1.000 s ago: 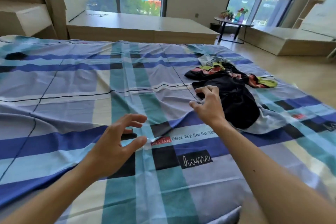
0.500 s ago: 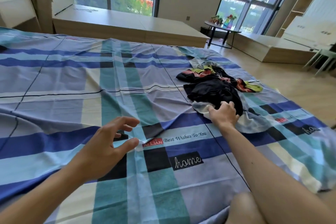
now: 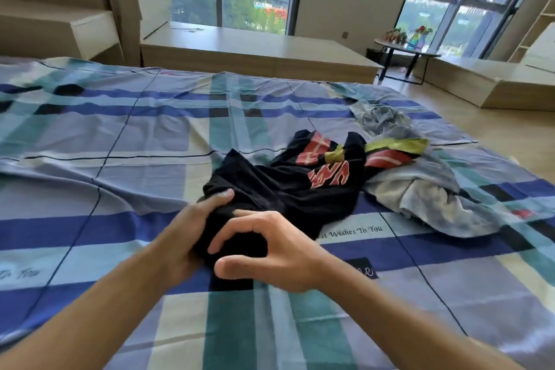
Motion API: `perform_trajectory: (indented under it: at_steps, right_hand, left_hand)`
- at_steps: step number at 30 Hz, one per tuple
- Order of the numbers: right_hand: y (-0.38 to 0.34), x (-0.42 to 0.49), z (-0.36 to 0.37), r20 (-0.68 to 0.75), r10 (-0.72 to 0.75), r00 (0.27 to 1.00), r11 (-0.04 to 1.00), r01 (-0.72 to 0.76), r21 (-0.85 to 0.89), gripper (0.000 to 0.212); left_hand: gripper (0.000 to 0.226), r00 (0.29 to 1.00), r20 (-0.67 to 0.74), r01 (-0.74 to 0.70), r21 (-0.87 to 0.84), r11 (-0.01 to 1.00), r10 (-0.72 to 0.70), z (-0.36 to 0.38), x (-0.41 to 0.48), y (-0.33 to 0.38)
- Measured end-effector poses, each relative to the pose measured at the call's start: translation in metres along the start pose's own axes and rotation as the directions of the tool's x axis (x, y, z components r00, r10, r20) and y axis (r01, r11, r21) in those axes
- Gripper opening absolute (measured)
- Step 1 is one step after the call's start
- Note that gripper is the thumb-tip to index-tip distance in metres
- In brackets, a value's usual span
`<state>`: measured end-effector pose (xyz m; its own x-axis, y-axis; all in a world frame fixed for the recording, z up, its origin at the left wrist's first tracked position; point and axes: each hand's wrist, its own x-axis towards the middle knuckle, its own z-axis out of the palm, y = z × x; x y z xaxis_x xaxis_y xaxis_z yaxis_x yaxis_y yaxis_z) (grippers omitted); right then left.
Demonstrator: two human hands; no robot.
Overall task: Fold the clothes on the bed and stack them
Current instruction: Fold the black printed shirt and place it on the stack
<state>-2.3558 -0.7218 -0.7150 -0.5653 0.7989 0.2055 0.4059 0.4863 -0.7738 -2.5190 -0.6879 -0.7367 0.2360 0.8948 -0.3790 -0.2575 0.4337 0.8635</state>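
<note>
Both hands are meeting at the near end of the black garment, which is lying crumpled on the plaid bed sheet, a little right of centre. Our left hand is curling around the bunched near edge, fingers wrapped over the cloth and gripping it. Our right hand is resting on the same bunch with fingers half bent and the thumb spread; we cannot tell whether it is pinching fabric or only pressing on it.

The garment is showing red lettering and yellow-green trim towards its far end. A pale grey garment is lying just beside it on the right, touching or overlapping it, and another greyish piece is sitting beyond.

Judgement: we are in the first step, taking up one item from the heap. Nothing is folded or stacked yet. The next move is calling for separating the black piece from its neighbours, finding its edges, and spreading it flat on open sheet.
</note>
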Motion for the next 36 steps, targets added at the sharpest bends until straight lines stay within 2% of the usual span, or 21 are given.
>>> perform_trajectory:
  at_steps: [2,3,4,6,8,10,11,12,15,18,19,20,22,25,26,28,30,31,33,35,36]
  right_hand:
    - [0.007,0.001,-0.002,-0.015,0.032,0.999,0.997,-0.031,0.070,0.016]
    - [0.012,0.001,-0.005,-0.076,0.057,0.995,0.991,-0.047,0.126,0.014]
    - [0.018,0.002,-0.009,-0.170,0.080,0.982,0.986,-0.053,0.156,0.012]
    - [0.038,0.005,-0.023,-0.373,0.077,0.925,0.997,-0.064,0.047,0.014]
    - [0.064,0.006,-0.040,-0.425,0.092,0.901,0.971,-0.176,-0.162,0.043]
    - [0.090,0.005,-0.052,-0.343,0.204,0.917,0.875,-0.328,-0.356,0.080]
    - [0.102,0.006,-0.055,-0.293,0.278,0.915,0.810,-0.387,-0.441,0.090]
    - [0.111,0.006,-0.056,-0.246,0.354,0.902,0.749,-0.431,-0.504,0.094]
    - [0.128,0.010,-0.051,-0.219,0.472,0.854,0.660,-0.507,-0.555,0.074]
    - [0.134,0.017,-0.040,-0.288,0.402,0.869,0.637,-0.492,-0.593,0.035]
    - [0.134,0.018,-0.035,-0.280,0.359,0.890,0.657,-0.454,-0.601,0.022]
    - [0.132,0.019,-0.030,-0.243,0.319,0.916,0.692,-0.400,-0.601,0.014]
    - [0.119,0.019,-0.020,-0.110,0.242,0.964,0.784,-0.261,-0.563,0.011]
    - [0.082,0.016,-0.004,0.092,0.052,0.994,0.942,-0.018,-0.336,0.014]
    - [0.067,0.013,0.002,0.169,0.011,0.986,0.964,0.034,-0.263,0.016]
    - [0.041,0.006,0.009,0.347,0.020,0.938,0.985,0.042,-0.170,0.020]
    - [0.028,0.001,0.008,0.440,0.082,0.894,0.992,-0.031,-0.121,0.020]
    - [0.028,0.001,0.004,0.392,0.085,0.916,0.994,-0.051,-0.097,0.019]
    - [0.037,0.004,-0.010,0.111,0.095,0.989,0.991,-0.083,-0.108,0.019]
    - [0.058,0.009,-0.028,-0.242,0.093,0.966,0.949,-0.160,-0.273,0.016]
    - [0.070,0.010,-0.038,-0.339,0.131,0.931,0.891,-0.261,-0.371,0.028]
  left_hand:
    - [0.017,0.977,-0.174,-0.094,0.181,0.979,0.126,-0.006,0.006,-0.003]
    - [0.020,0.955,-0.225,-0.131,0.260,0.957,0.192,-0.008,0.008,-0.001]
    - [0.026,0.942,-0.239,-0.161,0.300,0.940,0.238,-0.009,0.007,0.002]
    - [0.034,0.934,-0.212,-0.208,0.328,0.922,0.286,-0.010,0.003,0.014]
    - [0.035,0.935,-0.164,-0.237,0.364,0.900,0.313,-0.012,-0.003,0.029]
    - [0.025,0.945,-0.124,-0.233,0.399,0.887,0.304,-0.025,-0.008,0.043]
    - [0.018,0.954,-0.095,-0.216,0.439,0.872,0.284,-0.035,-0.012,0.050]
    - [0.021,0.966,-0.060,-0.188,0.510,0.839,0.253,-0.050,-0.014,0.057]
    - [0.039,0.987,-0.062,-0.050,0.762,0.646,0.149,-0.092,-0.014,0.072]
    - [0.044,0.992,-0.100,0.055,0.895,0.443,0.078,-0.115,-0.013,0.070]
    - [0.056,0.993,-0.106,0.082,0.928,0.365,0.046,-0.117,-0.012,0.068]
    - [0.065,0.992,-0.125,0.119,0.949,0.290,0.000,-0.115,-0.012,0.066]
    - [0.067,0.987,-0.154,0.159,0.978,0.137,-0.043,-0.111,-0.011,0.058]
    - [0.063,0.978,-0.141,0.150,0.987,-0.055,0.153,-0.099,-0.004,0.044]
    - [0.059,0.964,-0.105,0.119,0.992,-0.044,0.243,-0.093,-0.001,0.039]
    - [0.052,0.938,0.008,-0.037,0.996,0.076,0.347,-0.079,0.005,0.028]
    - [0.071,0.937,0.136,-0.182,0.976,0.116,0.323,-0.063,0.007,0.015]
    - [0.083,0.931,0.203,-0.239,0.968,0.084,0.304,-0.059,0.009,0.008]
    - [0.093,0.913,0.319,-0.329,0.944,-0.005,0.255,-0.054,0.011,-0.005]
    - [0.091,0.910,0.384,-0.382,0.923,-0.045,0.157,-0.050,0.011,-0.010]
    - [0.096,0.914,0.397,-0.393,0.917,-0.067,0.084,-0.046,0.010,-0.009]
